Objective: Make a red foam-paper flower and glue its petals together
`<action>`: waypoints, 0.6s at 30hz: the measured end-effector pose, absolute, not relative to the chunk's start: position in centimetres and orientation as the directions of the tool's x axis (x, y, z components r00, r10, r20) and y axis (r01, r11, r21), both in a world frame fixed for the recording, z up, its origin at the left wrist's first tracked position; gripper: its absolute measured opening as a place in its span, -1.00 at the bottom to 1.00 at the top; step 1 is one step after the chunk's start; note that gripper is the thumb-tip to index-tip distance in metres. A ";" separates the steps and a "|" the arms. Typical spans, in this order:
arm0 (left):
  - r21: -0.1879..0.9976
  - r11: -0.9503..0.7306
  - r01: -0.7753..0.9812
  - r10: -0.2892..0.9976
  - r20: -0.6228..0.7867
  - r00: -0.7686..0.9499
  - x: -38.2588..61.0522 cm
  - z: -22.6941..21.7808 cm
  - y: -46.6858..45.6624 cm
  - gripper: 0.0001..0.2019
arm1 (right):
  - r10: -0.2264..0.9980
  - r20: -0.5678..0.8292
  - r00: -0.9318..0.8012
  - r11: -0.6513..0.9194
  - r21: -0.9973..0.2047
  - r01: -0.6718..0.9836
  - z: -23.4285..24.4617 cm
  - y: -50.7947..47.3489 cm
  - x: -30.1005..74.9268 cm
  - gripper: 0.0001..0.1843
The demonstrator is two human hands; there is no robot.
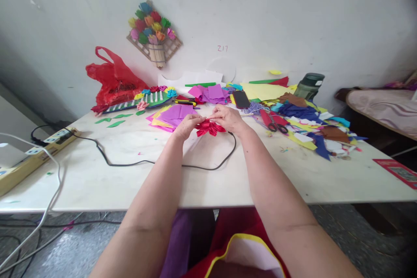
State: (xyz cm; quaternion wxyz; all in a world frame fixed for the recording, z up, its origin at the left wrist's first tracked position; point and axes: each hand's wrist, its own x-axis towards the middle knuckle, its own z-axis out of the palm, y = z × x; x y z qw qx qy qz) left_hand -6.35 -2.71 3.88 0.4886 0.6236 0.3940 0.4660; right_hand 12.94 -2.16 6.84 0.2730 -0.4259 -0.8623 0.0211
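Observation:
Over the middle of the white table, a red flower with pointed petals is held between both hands. My left hand pinches its left upper edge, fingers closed. From the other side my right hand grips the upper edge, thumb and fingertips pressed together. The fingertips of the two hands nearly meet, and part of the flower is hidden behind them. A black cable loops across the table below the hands. Just behind my left hand lie purple, yellow and pink sheets.
Scissors lie right of my hands, before a heap of coloured scraps. A phone and dark bottle are behind. Left are green leaf cutouts, a flower-decorated board, a red bag and a power strip.

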 end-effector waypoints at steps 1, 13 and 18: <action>0.979 -0.201 0.026 0.951 0.189 0.245 -6.3 3.8 -2.7 -0.65 | 0.749 0.453 -0.483 0.631 -0.269 0.728 6.8 -2.2 12.9 -0.80; 0.986 -0.090 -0.141 0.987 0.107 0.117 -6.1 3.3 -2.0 -0.60 | 0.733 0.502 -0.459 0.627 -0.237 0.742 6.7 -2.3 12.7 -0.82; 0.973 -0.105 -0.208 0.984 0.131 0.117 -6.2 3.1 -1.9 -0.60 | 0.725 0.518 -0.454 0.629 -0.230 0.743 6.8 -2.3 12.6 -0.80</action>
